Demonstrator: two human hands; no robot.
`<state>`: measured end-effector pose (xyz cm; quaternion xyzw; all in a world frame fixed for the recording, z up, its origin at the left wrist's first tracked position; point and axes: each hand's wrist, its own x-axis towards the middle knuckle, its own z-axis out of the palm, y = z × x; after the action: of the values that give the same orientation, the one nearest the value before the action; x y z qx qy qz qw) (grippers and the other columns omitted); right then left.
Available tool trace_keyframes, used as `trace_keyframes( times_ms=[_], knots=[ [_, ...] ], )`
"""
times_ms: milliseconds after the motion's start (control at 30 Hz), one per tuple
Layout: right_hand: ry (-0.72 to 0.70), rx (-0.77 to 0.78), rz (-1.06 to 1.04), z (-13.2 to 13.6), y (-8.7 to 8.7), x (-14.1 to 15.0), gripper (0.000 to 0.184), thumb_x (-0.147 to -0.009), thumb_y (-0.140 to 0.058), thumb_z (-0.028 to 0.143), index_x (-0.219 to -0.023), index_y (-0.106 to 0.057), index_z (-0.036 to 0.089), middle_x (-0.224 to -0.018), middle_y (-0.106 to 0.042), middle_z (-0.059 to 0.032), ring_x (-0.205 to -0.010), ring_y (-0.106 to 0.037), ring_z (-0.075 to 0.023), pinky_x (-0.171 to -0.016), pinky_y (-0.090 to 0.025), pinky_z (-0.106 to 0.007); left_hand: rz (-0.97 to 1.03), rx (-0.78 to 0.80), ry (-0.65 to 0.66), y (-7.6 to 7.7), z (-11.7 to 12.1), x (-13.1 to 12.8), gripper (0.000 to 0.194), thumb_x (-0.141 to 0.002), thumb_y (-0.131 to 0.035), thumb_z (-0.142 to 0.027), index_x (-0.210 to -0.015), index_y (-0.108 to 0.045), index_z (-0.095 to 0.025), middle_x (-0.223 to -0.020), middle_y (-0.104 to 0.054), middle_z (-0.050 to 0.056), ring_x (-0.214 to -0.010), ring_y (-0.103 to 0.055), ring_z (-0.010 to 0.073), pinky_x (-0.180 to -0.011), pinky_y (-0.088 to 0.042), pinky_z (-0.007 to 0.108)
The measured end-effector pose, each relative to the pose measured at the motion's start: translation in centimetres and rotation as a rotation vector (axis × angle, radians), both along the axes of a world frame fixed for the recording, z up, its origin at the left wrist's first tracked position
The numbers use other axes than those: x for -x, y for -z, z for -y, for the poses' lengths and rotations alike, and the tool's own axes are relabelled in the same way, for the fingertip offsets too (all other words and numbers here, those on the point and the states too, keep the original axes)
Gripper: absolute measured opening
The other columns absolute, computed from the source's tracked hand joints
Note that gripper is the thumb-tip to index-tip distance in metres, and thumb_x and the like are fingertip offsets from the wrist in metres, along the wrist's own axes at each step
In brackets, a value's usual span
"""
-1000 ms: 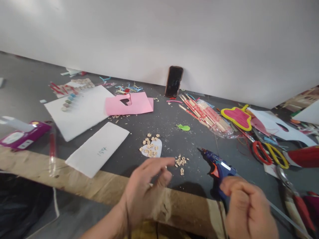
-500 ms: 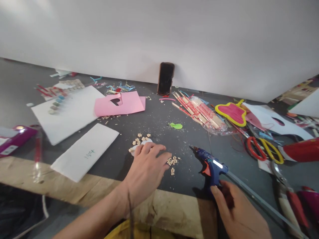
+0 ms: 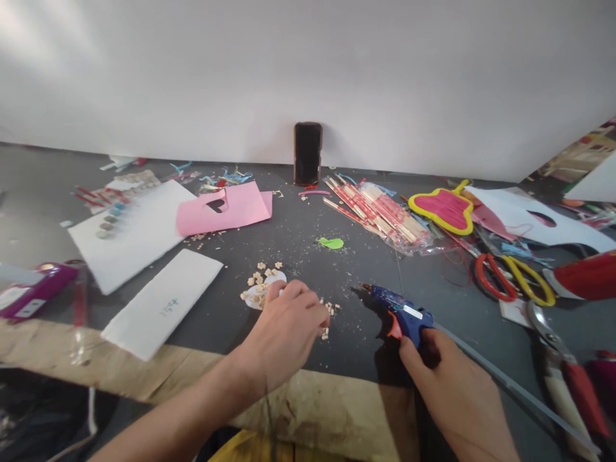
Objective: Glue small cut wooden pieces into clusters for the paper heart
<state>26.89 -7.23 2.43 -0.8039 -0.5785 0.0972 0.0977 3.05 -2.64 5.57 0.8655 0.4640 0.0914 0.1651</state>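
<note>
My left hand point(image 3: 291, 324) is low over the table with its fingers curled inward, at the edge of a small pile of short pale sticks point(image 3: 333, 309). Its fingertips are hidden, so what they pinch cannot be seen. Beside its knuckles lies a white cut-out shape point(image 3: 254, 300), partly covered by the hand, with small pale flower-shaped pieces point(image 3: 257, 277) on and around it. My right hand point(image 3: 452, 385) grips the handle of a blue hot glue gun point(image 3: 402, 311). The gun's nozzle points left, and a long translucent glue stick point(image 3: 500, 375) trails from its back.
A phone point(image 3: 308, 154) leans on the white wall. Wrapped chopsticks point(image 3: 380, 215), a green scrap point(image 3: 332, 243) and pink paper point(image 3: 226, 212) lie behind. Scissors point(image 3: 495, 279) and pliers point(image 3: 572, 378) are at right. White boards point(image 3: 163, 301) lie left.
My left hand has shifted slightly right over the short sticks, and its spread fingers have curled in. My right hand and the glue gun have moved up a little. The view has turned slightly.
</note>
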Motion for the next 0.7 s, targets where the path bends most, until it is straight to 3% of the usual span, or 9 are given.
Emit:
trace_keyframes(
  times_ms=[167, 267, 333, 400, 567, 700],
  knots=[
    [0.243, -0.143, -0.567, 1.3, -0.3, -1.0, 0.039, -0.067, -0.060, 0.052, -0.089, -0.066, 0.021, -0.080, -0.074, -0.0070, -0.071, -0.070, -0.0265, -0.059, -0.053, -0.034, -0.004, -0.019, -0.043, 1.2, 1.6, -0.2, 0.019, -0.085, -0.051, -0.008, -0.076, -0.063, -0.020, -0.080, -0.065, 0.004, -0.089, -0.048, 0.0239, -0.084, -0.028, 0.046],
    [0.439, -0.227, -1.038, 2.7, -0.5, -0.6, 0.048, -0.066, -0.069, 0.048, -0.104, -0.060, 0.021, -0.073, -0.073, -0.0035, -0.058, -0.068, -0.0206, -0.046, -0.052, -0.027, -0.012, -0.076, -0.060, 1.6, 1.9, -0.4, 0.020, -0.086, -0.050, -0.008, -0.076, -0.063, -0.020, -0.078, -0.064, 0.004, -0.088, -0.048, 0.0234, -0.085, -0.027, 0.048],
    [0.528, -0.212, -1.206, 3.5, -0.4, -0.1, 0.055, -0.064, -0.073, 0.047, -0.109, -0.055, 0.021, -0.063, -0.071, -0.0007, -0.049, -0.065, -0.0198, -0.041, -0.051, -0.027, -0.023, -0.090, -0.049, 1.8, 2.0, -0.5, 0.020, -0.085, -0.051, -0.007, -0.076, -0.063, -0.020, -0.078, -0.064, 0.003, -0.088, -0.049, 0.0230, -0.085, -0.027, 0.048],
    [0.518, -0.172, -1.244, 4.1, -0.3, 0.4, 0.053, -0.066, -0.074, 0.046, -0.110, -0.054, 0.022, -0.065, -0.071, -0.0008, -0.050, -0.066, -0.0200, -0.042, -0.053, -0.028, -0.034, -0.090, -0.036, 2.0, 2.1, -0.6, 0.018, -0.086, -0.052, -0.008, -0.076, -0.062, -0.020, -0.079, -0.064, 0.003, -0.087, -0.049, 0.0228, -0.085, -0.027, 0.048],
    [0.408, -0.153, -1.215, 5.1, 0.1, 1.3, 0.036, -0.077, -0.065, 0.047, -0.106, -0.060, 0.025, -0.095, -0.073, -0.0050, -0.068, -0.069, -0.0200, -0.051, -0.056, -0.026, -0.041, -0.122, -0.029, 2.9, 2.3, -1.2, 0.021, -0.087, -0.048, -0.007, -0.077, -0.061, -0.020, -0.079, -0.064, 0.004, -0.088, -0.049, 0.0237, -0.085, -0.026, 0.050],
    [0.318, -0.144, -1.203, 5.6, 0.3, 1.7, 0.032, -0.077, -0.066, 0.044, -0.101, -0.062, 0.023, -0.090, -0.073, -0.0051, -0.070, -0.067, -0.0205, -0.061, -0.056, -0.029, 0.108, -0.031, -0.046, 2.2, 2.4, -0.9, 0.019, -0.087, -0.047, -0.008, -0.077, -0.059, -0.019, -0.079, -0.064, 0.003, -0.086, -0.050, 0.0230, -0.083, -0.031, 0.046]
  ],
)
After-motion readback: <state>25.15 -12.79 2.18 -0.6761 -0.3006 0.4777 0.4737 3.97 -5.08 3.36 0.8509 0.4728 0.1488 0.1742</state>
